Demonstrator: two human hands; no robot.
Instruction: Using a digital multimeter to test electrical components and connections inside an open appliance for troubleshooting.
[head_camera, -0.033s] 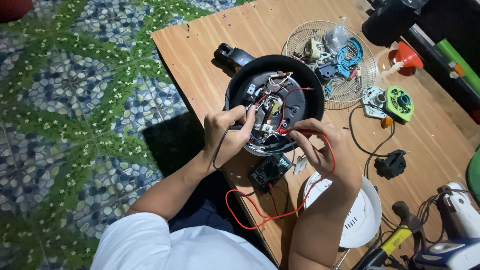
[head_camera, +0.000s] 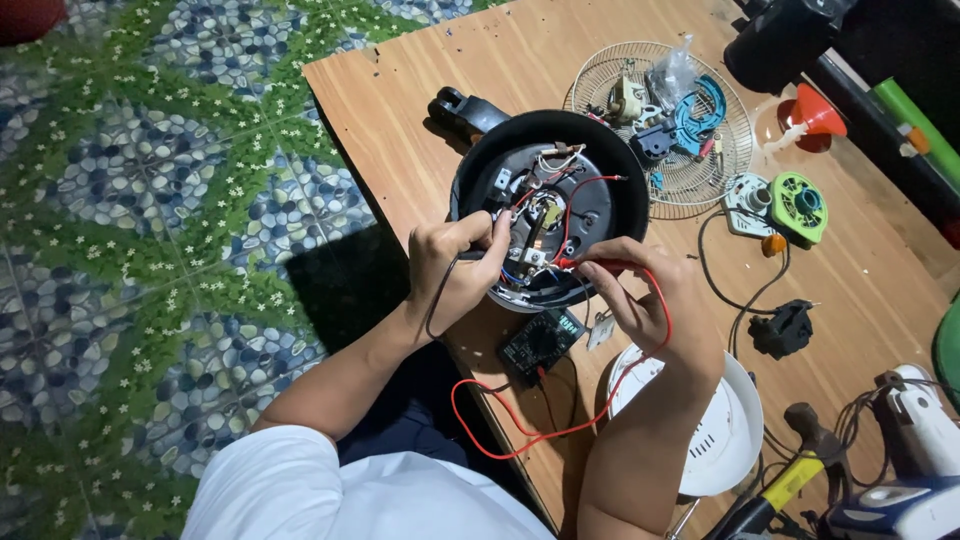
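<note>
A round black appliance (head_camera: 600, 170) lies upside down on the wooden desk (head_camera: 400, 110), with its bottom open so that the wiring and small metal parts inside are visible. The left hand (head_camera: 450, 275) is at the near left edge of this open bottom, and its fingers (head_camera: 490, 235) are closed around a black probe (head_camera: 475, 255) whose black lead (head_camera: 435, 300) hangs down past the wrist. The right hand (head_camera: 650, 300) is at the near right edge, and its fingers (head_camera: 600, 262) pinch a red probe (head_camera: 590, 264), the tip pointing to the parts in the middle of the appliance. The red lead (head_camera: 520, 430) runs over the right hand, makes a loop over the desk edge and goes to a small black multimeter (head_camera: 540, 342), which lies flat on the desk just beside the appliance, between the two forearms. Under the right forearm is a round white cover (head_camera: 730, 440). Behind the appliance lies a wire fan grille (head_camera: 720, 170) with small blue and grey parts on it. To the right of it are a green round part (head_camera: 798, 205), an orange funnel (head_camera: 815, 115) and a black plug (head_camera: 785, 328) with its cable. A hammer with a yellow handle (head_camera: 795, 470) is near the right corner. The floor (head_camera: 150, 200) has a pattern of green and pebbles.
</note>
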